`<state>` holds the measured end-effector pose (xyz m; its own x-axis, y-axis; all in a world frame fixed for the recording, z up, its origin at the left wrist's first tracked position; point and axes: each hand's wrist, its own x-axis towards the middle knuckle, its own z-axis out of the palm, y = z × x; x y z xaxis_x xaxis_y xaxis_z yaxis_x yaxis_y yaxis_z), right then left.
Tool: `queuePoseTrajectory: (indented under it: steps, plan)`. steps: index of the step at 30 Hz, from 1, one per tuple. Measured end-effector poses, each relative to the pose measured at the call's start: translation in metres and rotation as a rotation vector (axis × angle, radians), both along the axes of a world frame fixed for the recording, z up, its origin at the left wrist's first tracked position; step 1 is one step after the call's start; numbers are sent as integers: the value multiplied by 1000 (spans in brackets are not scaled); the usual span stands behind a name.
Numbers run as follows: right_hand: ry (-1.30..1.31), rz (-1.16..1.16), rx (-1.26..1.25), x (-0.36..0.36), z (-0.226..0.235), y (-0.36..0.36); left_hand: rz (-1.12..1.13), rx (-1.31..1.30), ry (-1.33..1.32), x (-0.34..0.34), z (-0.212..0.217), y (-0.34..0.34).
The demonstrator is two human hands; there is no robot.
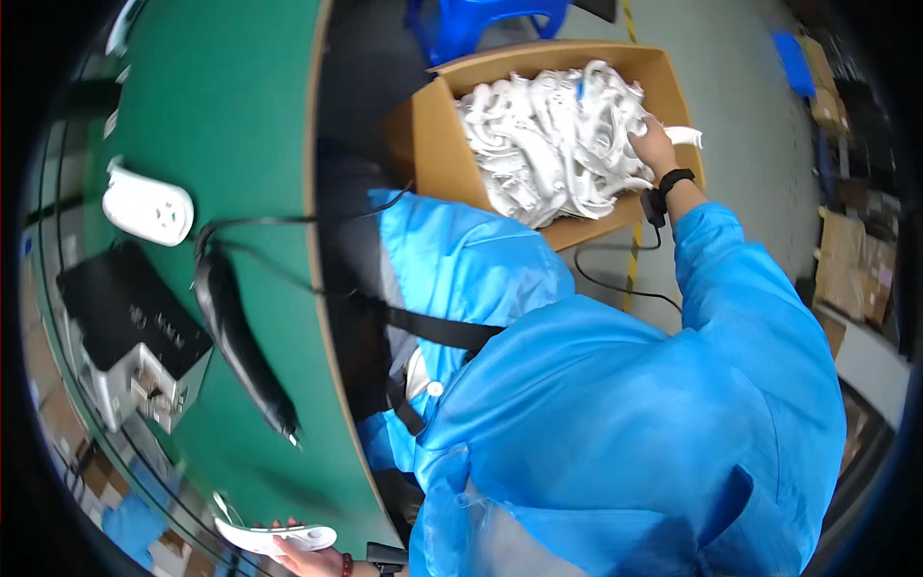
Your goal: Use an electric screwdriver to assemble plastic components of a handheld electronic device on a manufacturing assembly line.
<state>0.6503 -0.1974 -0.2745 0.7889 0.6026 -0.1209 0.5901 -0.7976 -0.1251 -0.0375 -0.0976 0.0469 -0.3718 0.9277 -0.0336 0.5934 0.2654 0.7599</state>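
Head view: right hand [655,146] reaches into the brown cardboard box [428,144] — fingers closed around one white curved plastic part [681,136] atop the heap. Left hand [306,555], at the green table's [231,106] near edge, grips another white plastic shell [274,537].

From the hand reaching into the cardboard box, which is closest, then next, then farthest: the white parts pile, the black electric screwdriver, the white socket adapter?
From the right hand:
1. White parts pile, in the box, touching the hand.
2. Black electric screwdriver, on the green table's middle.
3. White socket adapter, far left of the table.
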Motion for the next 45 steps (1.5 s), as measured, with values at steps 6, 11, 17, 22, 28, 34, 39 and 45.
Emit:
queuePoseTrajectory:
  steps: [6, 11, 17, 22, 28, 34, 39, 45]
  plan:
    - [207, 458, 710, -126, 27, 152, 696, 392, -655, -179, -58, -179]
    - [357, 884, 1267, -285, 216, 252, 598, 597, -773, -136, -52, -217]
    - [589, 1916, 980, -520, 375, 239, 689, 586, -507, -128, -43, -205]
    - [322, 2228, 727, -737, 361, 276, 1030, 814, -307, -160, -50, -242]
    - [-85, 1906, 515, -867, 314, 366, 1172, 863, -402, -186, -85, -269]
    - [-401, 1763, 382, -879, 239, 477, 1149, 919, -613, -188, -84, -276]
    - [-156, 1843, 430, -904, 283, 428, 1092, 906, -674, -203, -70, -268]
    - [915, 2121, 84, -939, 312, 283, 1057, 890, -638, -234, -63, -258]
